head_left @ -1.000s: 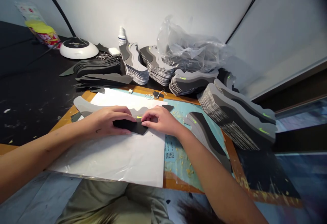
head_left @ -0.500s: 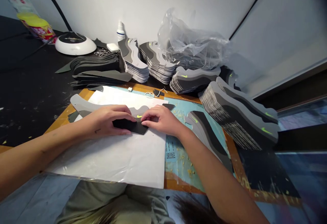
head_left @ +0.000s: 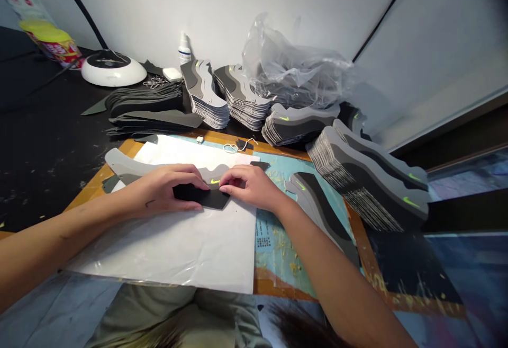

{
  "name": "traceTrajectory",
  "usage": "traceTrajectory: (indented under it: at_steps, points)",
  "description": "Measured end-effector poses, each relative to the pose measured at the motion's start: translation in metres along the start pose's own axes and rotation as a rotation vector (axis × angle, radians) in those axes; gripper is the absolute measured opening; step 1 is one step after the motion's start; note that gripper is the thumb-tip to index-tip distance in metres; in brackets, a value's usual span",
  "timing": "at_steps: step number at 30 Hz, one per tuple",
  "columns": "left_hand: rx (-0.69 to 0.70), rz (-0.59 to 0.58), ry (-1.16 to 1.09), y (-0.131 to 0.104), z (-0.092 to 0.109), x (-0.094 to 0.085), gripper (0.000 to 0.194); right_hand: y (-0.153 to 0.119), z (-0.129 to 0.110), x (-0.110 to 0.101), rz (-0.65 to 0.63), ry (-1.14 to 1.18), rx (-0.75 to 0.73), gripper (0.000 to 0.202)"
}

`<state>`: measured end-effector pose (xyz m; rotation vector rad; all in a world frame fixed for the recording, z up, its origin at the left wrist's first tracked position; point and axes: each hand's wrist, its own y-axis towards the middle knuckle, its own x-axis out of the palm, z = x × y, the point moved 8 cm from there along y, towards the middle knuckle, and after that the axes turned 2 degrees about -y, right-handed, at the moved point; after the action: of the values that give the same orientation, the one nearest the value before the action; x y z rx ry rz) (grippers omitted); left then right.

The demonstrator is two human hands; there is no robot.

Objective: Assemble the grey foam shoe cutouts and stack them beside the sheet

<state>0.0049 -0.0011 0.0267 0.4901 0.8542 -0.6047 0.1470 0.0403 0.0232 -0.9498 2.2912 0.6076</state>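
Observation:
A curved grey and black panel (head_left: 214,198) with a small yellow-green mark lies on a white sheet (head_left: 190,252). My left hand (head_left: 174,186) rests over the panel's middle, thumb on the black part near its lower edge and fingertips close to the mark. Just right of the mark, my right hand (head_left: 248,184) pinches the panel's right end between thumb and fingers. Both hands hide parts of the panel. To the right, a similar panel (head_left: 317,205) lies on the blue mat (head_left: 278,231), partly behind my right forearm.
Stacks of grey panels (head_left: 369,178) stand at the right and along the back. Dark pieces (head_left: 146,99) are piled at the back left, near a white round base (head_left: 114,70). Behind are a spray bottle (head_left: 184,50), a crumpled clear bag (head_left: 293,62) and white string (head_left: 236,148).
The whole view has shifted slightly, so things appear a little further left. Both hands keep nearly the same place on the panel.

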Motion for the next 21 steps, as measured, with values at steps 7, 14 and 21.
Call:
traceTrajectory:
  at_steps: [7, 14, 21]
  points:
    - [0.024, 0.010, -0.023, -0.0013, 0.0009, -0.0012, 0.032, 0.0000, -0.0002, -0.0005, 0.005, -0.014, -0.026, 0.005]
    - [0.030, -0.007, -0.021, -0.0029, 0.0035, -0.0029, 0.033, 0.0000, -0.0017, -0.0006, 0.033, -0.033, -0.046, 0.006]
    - [0.009, 0.005, -0.008, -0.0016, 0.0041, -0.0033, 0.030, -0.0012, 0.0029, -0.0043, 0.027, 0.067, 0.041, 0.008]
